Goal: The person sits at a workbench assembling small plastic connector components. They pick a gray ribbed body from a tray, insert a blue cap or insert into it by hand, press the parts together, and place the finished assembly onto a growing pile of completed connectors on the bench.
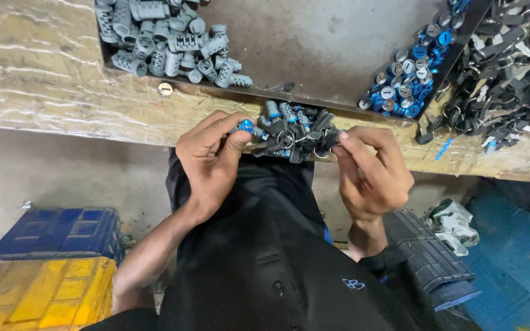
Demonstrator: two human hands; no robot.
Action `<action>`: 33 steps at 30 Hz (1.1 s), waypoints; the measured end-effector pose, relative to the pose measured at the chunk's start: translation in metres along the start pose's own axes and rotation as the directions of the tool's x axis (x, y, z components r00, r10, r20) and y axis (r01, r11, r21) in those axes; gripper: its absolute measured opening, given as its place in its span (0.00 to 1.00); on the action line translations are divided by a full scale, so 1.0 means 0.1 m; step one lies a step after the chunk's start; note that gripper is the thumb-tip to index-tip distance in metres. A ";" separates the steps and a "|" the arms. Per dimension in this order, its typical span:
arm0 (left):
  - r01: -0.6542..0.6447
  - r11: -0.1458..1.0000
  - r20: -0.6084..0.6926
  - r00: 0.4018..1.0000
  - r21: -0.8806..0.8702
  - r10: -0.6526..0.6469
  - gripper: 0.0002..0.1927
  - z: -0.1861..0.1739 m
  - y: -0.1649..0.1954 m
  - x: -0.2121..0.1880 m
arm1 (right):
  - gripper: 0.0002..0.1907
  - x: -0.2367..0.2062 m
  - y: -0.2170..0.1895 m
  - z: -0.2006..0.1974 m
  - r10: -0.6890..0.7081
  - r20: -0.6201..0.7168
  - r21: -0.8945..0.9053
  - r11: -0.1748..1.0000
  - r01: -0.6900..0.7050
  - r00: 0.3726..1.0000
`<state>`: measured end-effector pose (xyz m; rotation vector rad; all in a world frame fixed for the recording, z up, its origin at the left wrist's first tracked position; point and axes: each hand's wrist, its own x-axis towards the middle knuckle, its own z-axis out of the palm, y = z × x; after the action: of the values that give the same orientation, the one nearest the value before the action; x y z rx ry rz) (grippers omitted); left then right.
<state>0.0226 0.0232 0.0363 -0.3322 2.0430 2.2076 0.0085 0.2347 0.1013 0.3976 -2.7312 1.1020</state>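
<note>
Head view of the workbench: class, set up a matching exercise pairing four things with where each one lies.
Things:
1. grey lock cylinders
2. blue-capped cylinders
3. black keys
4. yellow crate

Places:
A. floor, lower left
B. far right of bench
C. tray, top left
D. tray's right edge

Pairs: 1-C, 2-D, 3-B, 4-A

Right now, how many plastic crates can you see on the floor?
2. A blue crate sits at lower left, and a yellow crate lies just in front of it, overlapping its near edge. Others may be hidden under the workbench or behind the person's body.
</note>
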 end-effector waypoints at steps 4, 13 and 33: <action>-0.027 0.999 -0.005 1.000 0.019 0.027 0.10 0.01 0.00 -0.03 | 0.23 0.06 -0.06 0.08 -0.186 0.226 -0.140 0.965 0.220 0.956; -0.006 0.998 -0.002 1.000 -0.067 0.006 0.10 -0.09 -0.02 -0.09 | 0.15 0.10 -0.20 0.21 -0.067 0.104 0.084 0.995 0.059 0.992; -0.297 0.927 0.324 0.921 0.229 0.215 0.14 -0.23 0.20 0.14 | 0.17 0.35 -0.19 0.13 -0.343 0.266 0.044 0.938 0.344 0.901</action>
<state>0.0069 -0.0023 0.0504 0.2957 2.2818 1.9122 -0.0193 0.2058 0.1135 1.0565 -2.7291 1.0073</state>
